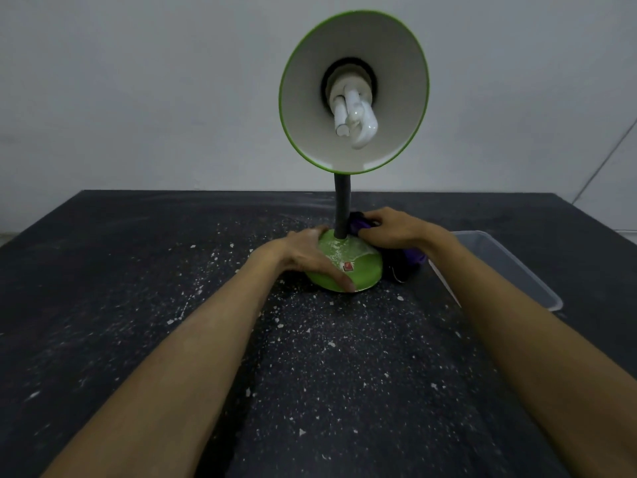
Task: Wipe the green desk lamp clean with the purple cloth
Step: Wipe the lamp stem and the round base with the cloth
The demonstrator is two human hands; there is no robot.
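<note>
The green desk lamp stands upright mid-table: a round green base (362, 267) streaked with white dust, a black neck (342, 205), and a green-rimmed white shade (355, 91) with a white bulb facing me. My left hand (310, 257) wraps the left side of the base, thumb along its front edge. My right hand (393, 229) grips the purple cloth (413, 258) and presses it against the base's right rear, just beside the neck. Part of the cloth hangs down to the table right of the base.
The dark table (310, 357) is scattered with white flecks and dust. A clear plastic bin (510, 267) sits to the right of the lamp, close to my right forearm. A pale wall rises behind the table's far edge.
</note>
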